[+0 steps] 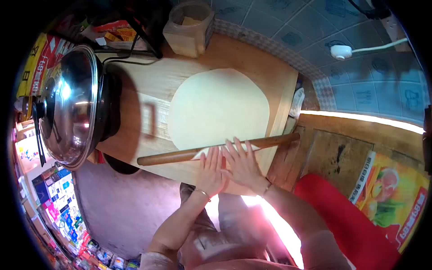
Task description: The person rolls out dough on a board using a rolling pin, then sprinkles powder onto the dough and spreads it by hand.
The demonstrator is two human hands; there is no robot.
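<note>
A wide round sheet of pale dough (pixel 218 105) lies flat on the wooden board (pixel 155 74). Across its near edge runs a long wooden rolling pin (pixel 173 157), with a bit of dough curled over its middle. My left hand (pixel 209 173) rests palm down on the pin and the curled dough, fingers stretched out. Right beside it lies my right hand (pixel 244 166), also flat, with its fingers spread over the pin. Neither hand wraps round the pin. The dough under both palms is hidden.
An electric pan with a glass lid (pixel 72 103) stands on the left. At the back is a plastic container (pixel 189 29) of what looks like flour. A tiled wall (pixel 288 27) borders the board, and a white plug on a cable (pixel 340 52) hangs to the right.
</note>
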